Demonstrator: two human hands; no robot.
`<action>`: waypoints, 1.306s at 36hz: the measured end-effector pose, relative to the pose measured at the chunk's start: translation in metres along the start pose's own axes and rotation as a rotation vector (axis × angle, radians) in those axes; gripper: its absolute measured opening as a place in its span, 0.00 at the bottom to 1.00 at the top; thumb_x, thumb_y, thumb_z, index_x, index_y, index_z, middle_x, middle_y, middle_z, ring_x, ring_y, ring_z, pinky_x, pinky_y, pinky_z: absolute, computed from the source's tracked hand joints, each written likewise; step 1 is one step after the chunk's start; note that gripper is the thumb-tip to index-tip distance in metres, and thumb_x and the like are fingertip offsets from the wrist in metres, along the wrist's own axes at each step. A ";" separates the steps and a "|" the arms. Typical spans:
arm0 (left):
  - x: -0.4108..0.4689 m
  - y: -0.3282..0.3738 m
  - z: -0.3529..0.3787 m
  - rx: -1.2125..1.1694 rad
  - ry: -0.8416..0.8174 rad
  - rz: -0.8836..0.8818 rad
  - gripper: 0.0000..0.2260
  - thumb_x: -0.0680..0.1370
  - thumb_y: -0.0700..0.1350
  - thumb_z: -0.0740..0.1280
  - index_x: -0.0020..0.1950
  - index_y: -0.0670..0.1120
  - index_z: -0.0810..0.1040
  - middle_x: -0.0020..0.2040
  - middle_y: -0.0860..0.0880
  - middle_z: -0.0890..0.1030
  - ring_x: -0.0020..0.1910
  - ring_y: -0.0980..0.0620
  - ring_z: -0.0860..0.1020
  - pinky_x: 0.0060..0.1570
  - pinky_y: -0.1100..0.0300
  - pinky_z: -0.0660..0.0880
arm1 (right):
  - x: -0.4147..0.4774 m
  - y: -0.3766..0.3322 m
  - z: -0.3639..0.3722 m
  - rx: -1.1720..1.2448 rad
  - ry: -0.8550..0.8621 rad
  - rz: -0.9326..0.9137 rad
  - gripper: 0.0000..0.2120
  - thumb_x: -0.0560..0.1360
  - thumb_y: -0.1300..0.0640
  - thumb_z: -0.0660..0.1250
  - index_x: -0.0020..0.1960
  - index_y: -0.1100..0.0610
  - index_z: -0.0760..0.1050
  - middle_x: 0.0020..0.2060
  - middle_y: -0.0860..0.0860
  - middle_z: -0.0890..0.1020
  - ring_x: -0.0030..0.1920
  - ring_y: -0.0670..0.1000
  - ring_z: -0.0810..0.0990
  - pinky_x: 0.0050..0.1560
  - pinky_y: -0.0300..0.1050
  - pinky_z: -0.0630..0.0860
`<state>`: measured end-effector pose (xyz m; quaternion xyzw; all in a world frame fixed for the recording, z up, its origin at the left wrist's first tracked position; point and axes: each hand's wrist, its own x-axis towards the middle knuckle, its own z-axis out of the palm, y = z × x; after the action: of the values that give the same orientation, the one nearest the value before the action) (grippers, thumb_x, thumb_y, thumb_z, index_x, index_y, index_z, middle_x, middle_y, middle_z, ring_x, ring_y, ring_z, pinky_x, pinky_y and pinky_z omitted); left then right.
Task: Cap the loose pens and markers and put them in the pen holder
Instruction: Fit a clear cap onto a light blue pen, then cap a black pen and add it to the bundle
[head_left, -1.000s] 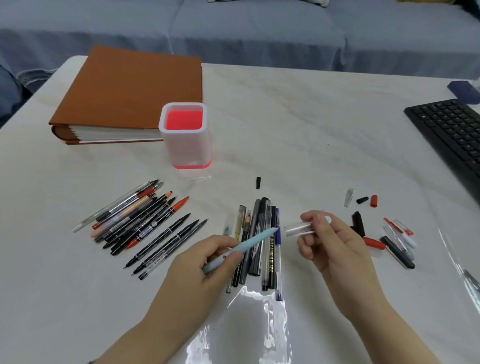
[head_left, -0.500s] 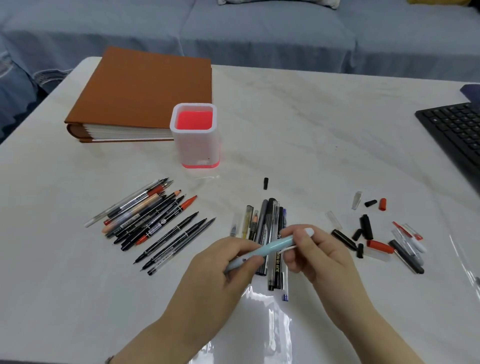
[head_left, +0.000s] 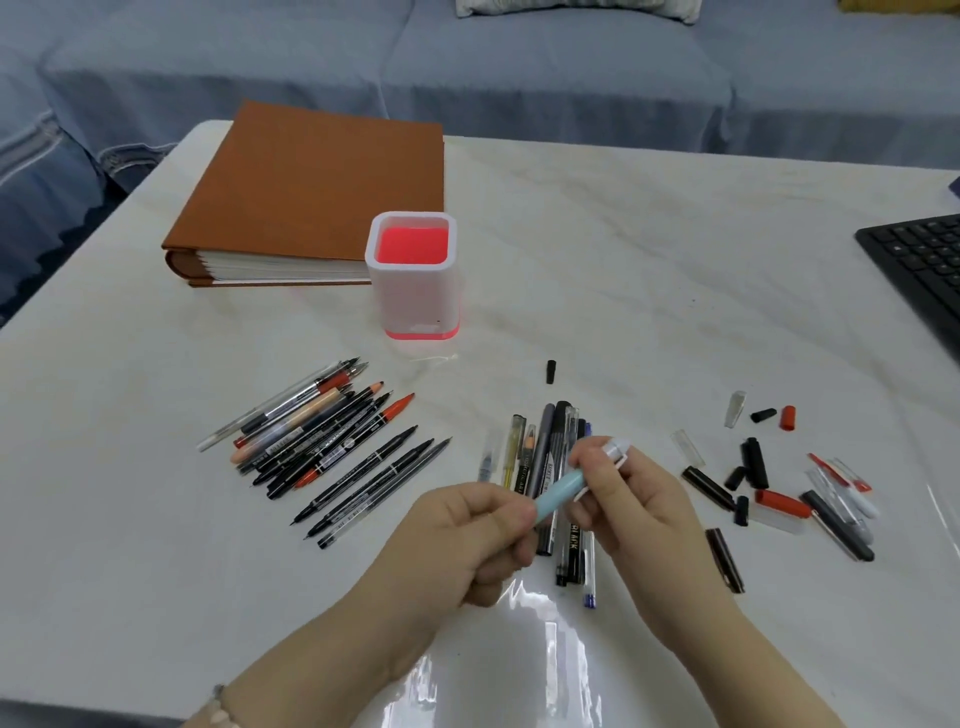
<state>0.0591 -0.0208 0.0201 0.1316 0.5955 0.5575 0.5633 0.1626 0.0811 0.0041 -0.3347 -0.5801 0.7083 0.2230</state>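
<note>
Progress early: pen holder (head_left: 413, 280) near table's far-left part looks empty. Left hand (head_left: 467, 540) pinches light-blue pen (head_left: 558, 492); right hand (head_left: 623, 499) pinches clear cap (head_left: 618, 449) onto it. Uncapped pens (head_left: 322, 441) toward left edge, loose caps (head_left: 769, 478) toward right. Nothing blocks holder; book (head_left: 322, 187) sits behind.

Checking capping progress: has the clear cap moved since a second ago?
Yes. The clear cap in the right hand has come left onto the blue pen, now above the middle pen pile, away from the loose caps.
</note>
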 end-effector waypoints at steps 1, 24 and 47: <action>0.001 -0.002 -0.002 0.096 0.036 0.064 0.11 0.75 0.37 0.63 0.32 0.43 0.76 0.22 0.52 0.74 0.19 0.59 0.63 0.20 0.69 0.62 | 0.002 0.002 0.000 -0.007 0.009 0.030 0.10 0.72 0.49 0.64 0.34 0.50 0.78 0.24 0.46 0.72 0.29 0.46 0.69 0.39 0.45 0.68; 0.033 -0.045 -0.080 1.466 0.539 0.427 0.11 0.61 0.32 0.71 0.40 0.41 0.79 0.32 0.47 0.77 0.30 0.45 0.76 0.30 0.56 0.73 | 0.051 0.035 0.018 -1.170 -0.017 -0.150 0.15 0.77 0.51 0.59 0.62 0.52 0.70 0.52 0.51 0.65 0.40 0.50 0.67 0.40 0.39 0.66; 0.024 -0.022 -0.023 0.775 0.376 0.483 0.11 0.77 0.40 0.61 0.44 0.58 0.73 0.41 0.55 0.76 0.41 0.65 0.73 0.38 0.75 0.68 | 0.068 0.036 -0.107 -1.251 0.360 -0.045 0.09 0.75 0.55 0.62 0.48 0.59 0.77 0.44 0.55 0.80 0.45 0.55 0.76 0.39 0.43 0.68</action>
<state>0.0431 -0.0217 -0.0164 0.3628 0.8028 0.4238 0.2105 0.1972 0.1928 -0.0571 -0.5027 -0.8433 0.1649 0.0944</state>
